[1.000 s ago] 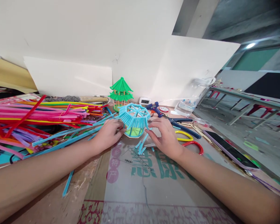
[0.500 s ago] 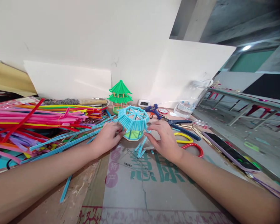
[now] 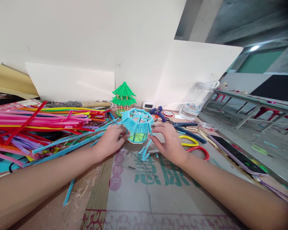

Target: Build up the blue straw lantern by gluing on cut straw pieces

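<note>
A small pavilion model (image 3: 137,125) with a light blue pipe-cleaner roof and a yellow-green base stands on the cardboard sheet (image 3: 158,195). My left hand (image 3: 111,140) grips its left side at the base. My right hand (image 3: 169,140) rests against its right side, fingers curled toward the roof's fringe. Several short blue pipe-cleaner pieces (image 3: 145,150) lie just in front of the model, between my hands. A finished green pavilion (image 3: 124,96) stands behind it by the wall.
A big heap of coloured pipe cleaners (image 3: 38,124) fills the left. To the right lie a blue glue gun (image 3: 158,112), blue pliers (image 3: 188,129), yellow and red scissor handles (image 3: 194,144), a phone (image 3: 237,155) and a clear plastic bottle (image 3: 194,105).
My hands and the blue model have hardly moved. The view shifted slightly.
</note>
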### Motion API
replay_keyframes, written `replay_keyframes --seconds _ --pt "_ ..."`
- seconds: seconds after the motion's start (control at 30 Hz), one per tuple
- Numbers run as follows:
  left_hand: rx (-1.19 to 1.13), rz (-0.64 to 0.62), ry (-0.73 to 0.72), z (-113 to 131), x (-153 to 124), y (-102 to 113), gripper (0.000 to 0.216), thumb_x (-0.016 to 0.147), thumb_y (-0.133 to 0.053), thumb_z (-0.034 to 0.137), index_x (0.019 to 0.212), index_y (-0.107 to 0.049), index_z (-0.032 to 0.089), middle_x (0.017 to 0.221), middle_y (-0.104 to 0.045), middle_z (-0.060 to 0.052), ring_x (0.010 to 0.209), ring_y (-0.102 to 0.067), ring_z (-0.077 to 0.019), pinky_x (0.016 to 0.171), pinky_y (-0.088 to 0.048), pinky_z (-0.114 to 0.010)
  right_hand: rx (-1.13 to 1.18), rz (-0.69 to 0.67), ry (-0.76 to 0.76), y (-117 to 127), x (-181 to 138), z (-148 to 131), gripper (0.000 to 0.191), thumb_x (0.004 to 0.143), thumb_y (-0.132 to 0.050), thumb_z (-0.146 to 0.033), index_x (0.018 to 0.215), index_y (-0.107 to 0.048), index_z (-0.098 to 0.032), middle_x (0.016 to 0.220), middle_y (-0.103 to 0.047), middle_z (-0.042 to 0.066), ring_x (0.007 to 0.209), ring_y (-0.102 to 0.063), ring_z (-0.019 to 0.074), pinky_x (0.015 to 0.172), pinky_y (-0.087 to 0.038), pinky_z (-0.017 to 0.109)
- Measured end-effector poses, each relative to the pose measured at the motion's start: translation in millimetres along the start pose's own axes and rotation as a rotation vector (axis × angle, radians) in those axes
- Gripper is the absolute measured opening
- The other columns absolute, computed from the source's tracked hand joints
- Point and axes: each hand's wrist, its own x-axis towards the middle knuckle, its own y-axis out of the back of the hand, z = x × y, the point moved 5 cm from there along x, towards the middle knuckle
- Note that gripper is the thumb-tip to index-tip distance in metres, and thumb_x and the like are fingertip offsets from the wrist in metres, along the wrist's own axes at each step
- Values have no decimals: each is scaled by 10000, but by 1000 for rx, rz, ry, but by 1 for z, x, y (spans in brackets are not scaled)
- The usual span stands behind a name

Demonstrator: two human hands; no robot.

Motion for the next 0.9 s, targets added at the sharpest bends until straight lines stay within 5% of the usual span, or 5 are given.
replay_keyframes --seconds 0.9 --pt "25 -2 8 -2 1 -1 266 940 -508 333 783 -647 170 792 -654 -62 815 -608 -220 760 -425 -346 -18 -24 -34 2 5 -2 64 936 -551 -173 940 -557 -237 888 -677 50 878 -604 231 797 -440 405"
